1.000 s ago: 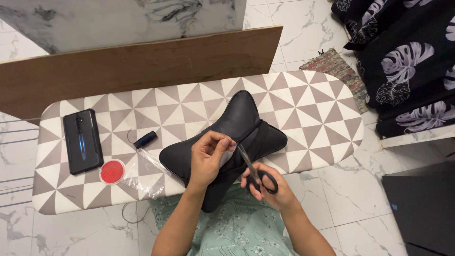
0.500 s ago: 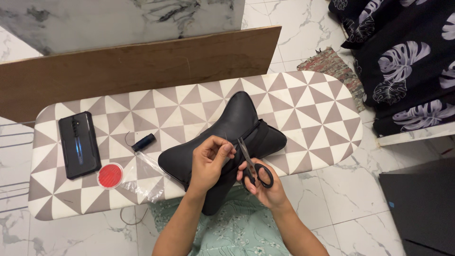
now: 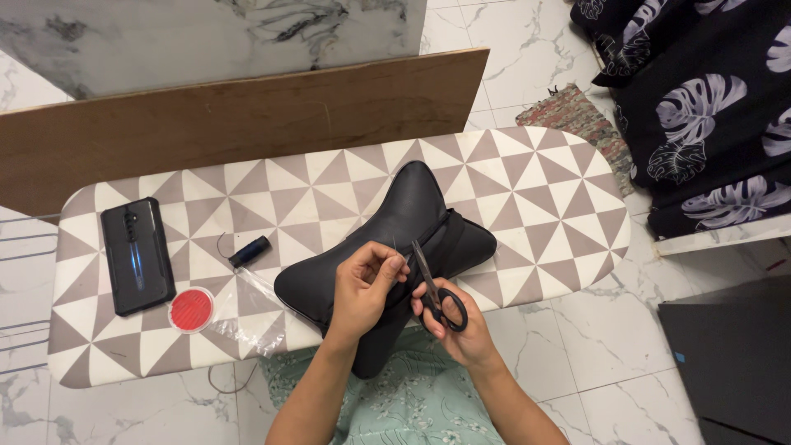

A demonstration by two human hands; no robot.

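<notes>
The left hand point(image 3: 362, 284) pinches a thread above the black neck cushion point(image 3: 395, 239) lying on the triangle-patterned surface point(image 3: 535, 189). The right hand point(image 3: 461, 330), fingers through the handles, has brought the black scissors point(image 3: 435, 288) closer, blades now beside the pinched thread, nearly closed.

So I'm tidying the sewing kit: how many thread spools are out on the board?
1. The dark thread spool lies on the patterned board, between the phone and the black cushion. Others may be hidden.
</notes>
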